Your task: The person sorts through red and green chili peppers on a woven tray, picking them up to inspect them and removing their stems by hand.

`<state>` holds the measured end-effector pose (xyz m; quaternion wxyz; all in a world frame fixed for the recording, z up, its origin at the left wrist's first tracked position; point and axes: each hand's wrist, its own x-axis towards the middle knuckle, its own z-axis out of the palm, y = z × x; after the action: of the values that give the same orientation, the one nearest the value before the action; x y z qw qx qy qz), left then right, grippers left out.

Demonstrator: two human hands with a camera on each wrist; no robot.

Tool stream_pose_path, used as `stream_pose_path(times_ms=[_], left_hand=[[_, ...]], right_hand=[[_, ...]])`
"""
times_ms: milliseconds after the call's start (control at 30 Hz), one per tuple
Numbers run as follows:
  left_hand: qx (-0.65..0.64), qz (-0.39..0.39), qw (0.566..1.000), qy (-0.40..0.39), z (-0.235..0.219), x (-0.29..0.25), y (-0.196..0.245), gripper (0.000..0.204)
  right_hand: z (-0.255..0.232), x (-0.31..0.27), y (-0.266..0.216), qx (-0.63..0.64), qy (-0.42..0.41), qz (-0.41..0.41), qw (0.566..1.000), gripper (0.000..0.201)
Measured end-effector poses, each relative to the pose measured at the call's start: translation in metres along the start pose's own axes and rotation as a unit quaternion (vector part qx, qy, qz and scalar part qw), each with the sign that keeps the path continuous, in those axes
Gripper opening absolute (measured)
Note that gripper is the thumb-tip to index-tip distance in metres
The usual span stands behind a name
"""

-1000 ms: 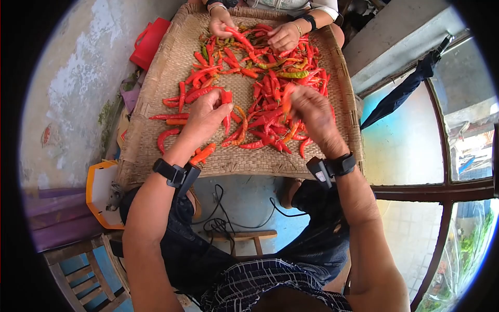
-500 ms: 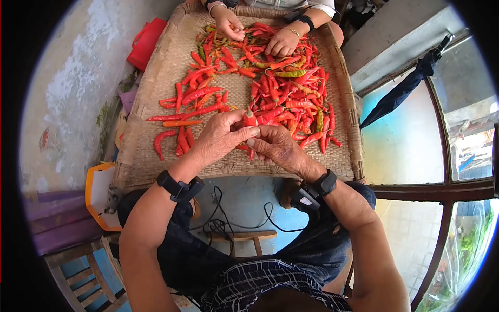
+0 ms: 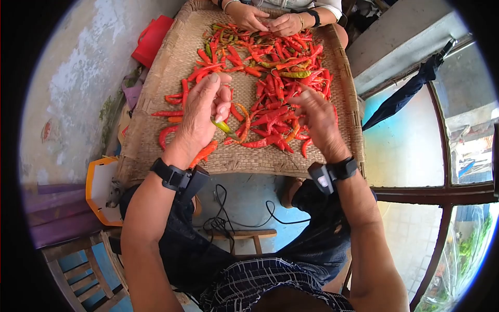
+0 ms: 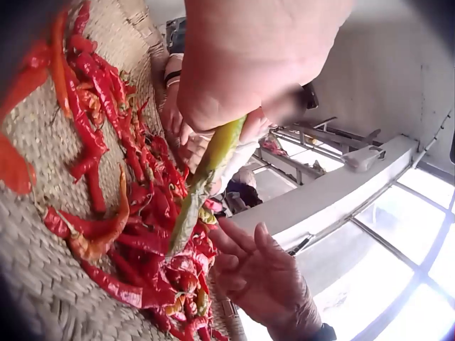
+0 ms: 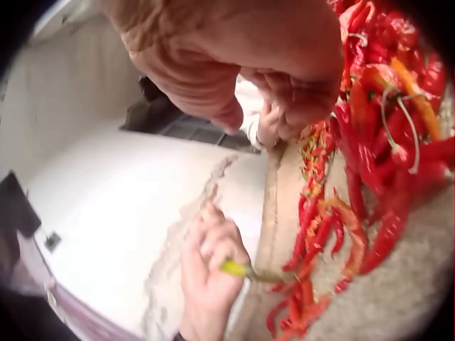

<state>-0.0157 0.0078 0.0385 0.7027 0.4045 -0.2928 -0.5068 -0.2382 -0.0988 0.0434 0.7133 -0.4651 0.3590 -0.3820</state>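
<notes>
My left hand (image 3: 200,112) is raised over the left half of a woven tray (image 3: 140,151), with a yellow-green chili pepper (image 3: 222,126) gripped in its curled fingers. Seen from the left wrist, the pepper's lower end (image 4: 186,222) is dull and shrivelled, pointing down from the hand. My right hand (image 3: 318,118), slightly blurred, hovers over the right side of a large heap of red chili peppers (image 3: 273,99). Its fingers are spread loosely, with nothing in them in the left wrist view.
Across the tray another person's hands (image 3: 265,23) meet above the far end of the heap. A smaller group of red chilies (image 3: 208,67) lies at the left. A wall with a red bag (image 3: 152,40) stands left; windows (image 3: 405,135) are at the right.
My hands came together over a red chili, then parted again to left and right. The left now holds a yellow-green chili instead of a red one. The other person's hands moved together.
</notes>
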Motion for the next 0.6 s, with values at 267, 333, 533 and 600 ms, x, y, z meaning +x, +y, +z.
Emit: stream_pose_path(times_ms=[267,333,533,600], left_hand=[[-0.139,-0.109,0.982,-0.061,0.002,-0.012,-0.036,0.032],[-0.063,-0.094,0.994,0.005,0.008,-0.01,-0.041,0.033],[0.426,-0.073,0.9,-0.045,-0.025,0.007,-0.054,0.035],[0.716,0.041,0.686,-0.12,-0.017,-0.005,-0.053,0.033]], right_hand=[[0.046,-0.044,0.044,-0.325,-0.335,-0.027,0.884,0.018],[0.04,-0.042,0.04,-0.375,-0.319,0.009,0.871,0.012],[0.002,-0.006,-0.007,-0.259,-0.213,0.018,0.942,0.015],[-0.011,0.008,-0.019,-0.039,-0.088,-0.003,0.995,0.046]])
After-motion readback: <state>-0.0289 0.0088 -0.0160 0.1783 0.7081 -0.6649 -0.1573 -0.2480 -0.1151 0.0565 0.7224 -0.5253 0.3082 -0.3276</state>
